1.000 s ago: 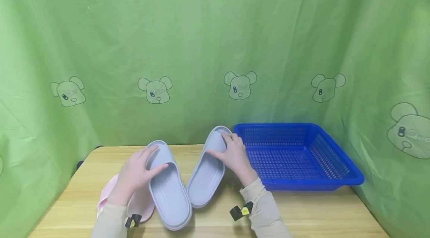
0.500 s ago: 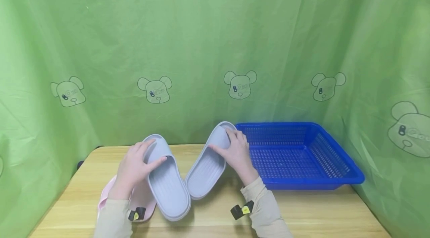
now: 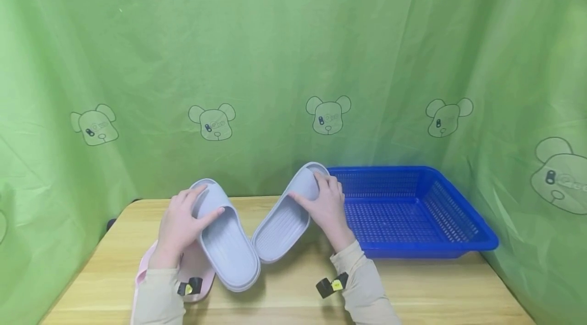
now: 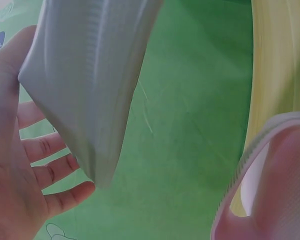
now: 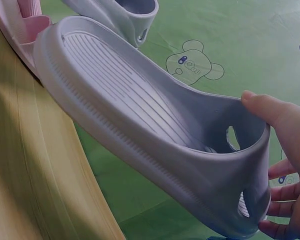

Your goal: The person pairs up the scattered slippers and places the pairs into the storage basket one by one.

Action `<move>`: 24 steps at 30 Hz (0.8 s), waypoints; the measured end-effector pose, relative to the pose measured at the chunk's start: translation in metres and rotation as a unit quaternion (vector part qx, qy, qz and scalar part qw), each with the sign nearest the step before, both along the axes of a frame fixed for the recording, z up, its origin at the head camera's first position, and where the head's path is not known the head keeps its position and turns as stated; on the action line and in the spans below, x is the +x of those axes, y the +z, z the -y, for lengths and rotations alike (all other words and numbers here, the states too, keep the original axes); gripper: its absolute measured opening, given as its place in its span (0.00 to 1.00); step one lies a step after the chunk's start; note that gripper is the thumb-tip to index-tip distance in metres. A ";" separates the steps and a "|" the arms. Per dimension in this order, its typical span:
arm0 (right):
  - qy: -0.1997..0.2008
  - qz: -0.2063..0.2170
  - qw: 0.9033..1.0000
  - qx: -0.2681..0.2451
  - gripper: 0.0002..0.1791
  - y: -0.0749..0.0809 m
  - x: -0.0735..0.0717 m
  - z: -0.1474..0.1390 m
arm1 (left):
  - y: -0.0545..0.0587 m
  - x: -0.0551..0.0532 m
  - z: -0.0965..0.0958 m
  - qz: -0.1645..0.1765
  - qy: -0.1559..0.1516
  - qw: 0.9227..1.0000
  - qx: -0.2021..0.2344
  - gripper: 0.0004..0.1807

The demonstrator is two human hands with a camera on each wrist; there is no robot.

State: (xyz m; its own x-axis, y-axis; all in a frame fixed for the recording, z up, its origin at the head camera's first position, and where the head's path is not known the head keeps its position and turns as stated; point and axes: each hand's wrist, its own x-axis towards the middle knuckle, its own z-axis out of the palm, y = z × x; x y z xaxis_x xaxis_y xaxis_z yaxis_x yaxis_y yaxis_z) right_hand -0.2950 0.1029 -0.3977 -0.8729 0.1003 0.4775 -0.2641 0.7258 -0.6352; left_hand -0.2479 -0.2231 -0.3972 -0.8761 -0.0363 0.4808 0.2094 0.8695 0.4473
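As the left slipper (image 3: 229,251) and right slipper (image 3: 281,228) sit higher above the table (image 3: 412,292) than a second ago, left hand (image 3: 179,223) and right hand (image 3: 328,212), fingers part-spread, each pinch one near its strap, lift apparently secure.

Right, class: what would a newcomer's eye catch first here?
Probably a pale grey slipper in the left hand and a matching slipper in the right hand, at the head view's lower middle. Next, the vivid blue basket on the right of the table, before a green curtain printed with cartoon faces.
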 end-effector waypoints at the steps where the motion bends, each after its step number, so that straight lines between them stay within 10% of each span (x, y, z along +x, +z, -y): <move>1: -0.002 0.001 1.000 -0.002 0.51 0.000 0.000 0.000 | -0.001 0.000 0.001 -0.003 0.001 1.000 0.001 0.44; 24: -0.015 -0.008 1.000 -0.024 0.52 0.001 0.000 -0.001 | -0.008 -0.004 0.005 -0.046 0.072 0.996 0.001 0.40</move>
State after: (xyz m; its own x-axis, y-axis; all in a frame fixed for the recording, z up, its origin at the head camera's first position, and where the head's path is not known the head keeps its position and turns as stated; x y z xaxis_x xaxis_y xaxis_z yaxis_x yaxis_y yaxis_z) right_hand -0.2953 0.1040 -0.3968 -0.8613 0.1502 0.4853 -0.2527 0.7020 -0.6658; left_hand -0.2523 -0.2286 -0.4049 -0.8141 -0.1585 0.5586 0.1234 0.8928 0.4332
